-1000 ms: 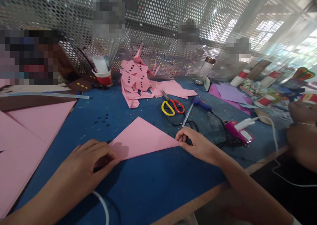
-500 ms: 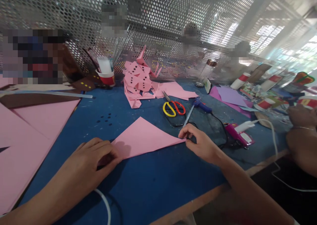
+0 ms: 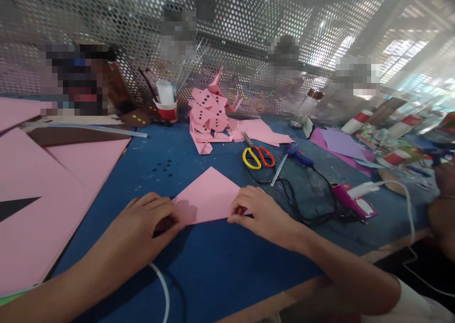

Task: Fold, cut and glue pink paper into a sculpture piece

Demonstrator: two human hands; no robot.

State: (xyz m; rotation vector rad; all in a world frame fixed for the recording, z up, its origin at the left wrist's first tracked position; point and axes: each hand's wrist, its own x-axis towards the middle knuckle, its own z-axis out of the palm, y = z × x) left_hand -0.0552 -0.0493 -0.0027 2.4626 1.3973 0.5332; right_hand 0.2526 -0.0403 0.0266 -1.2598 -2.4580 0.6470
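One pink sheet [image 3: 209,195] between both grips [image 3: 151,226] [image 3: 261,214]

The triangular pink sheet [image 3: 209,195] was smooth, matt paper. The tabletop [image 3: 213,266] looked flat and scuffed. The far screen [image 3: 234,19] was perforated metal; the scissors [image 3: 253,147] looked part metal, part glossy plastic; the magenta case [image 3: 348,200] at right looked glossy.

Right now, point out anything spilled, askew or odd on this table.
Small black dots lie scattered loose on the blue table, beyond the left hand. They look like strays, as similar dots sit on the pink folded pieces.
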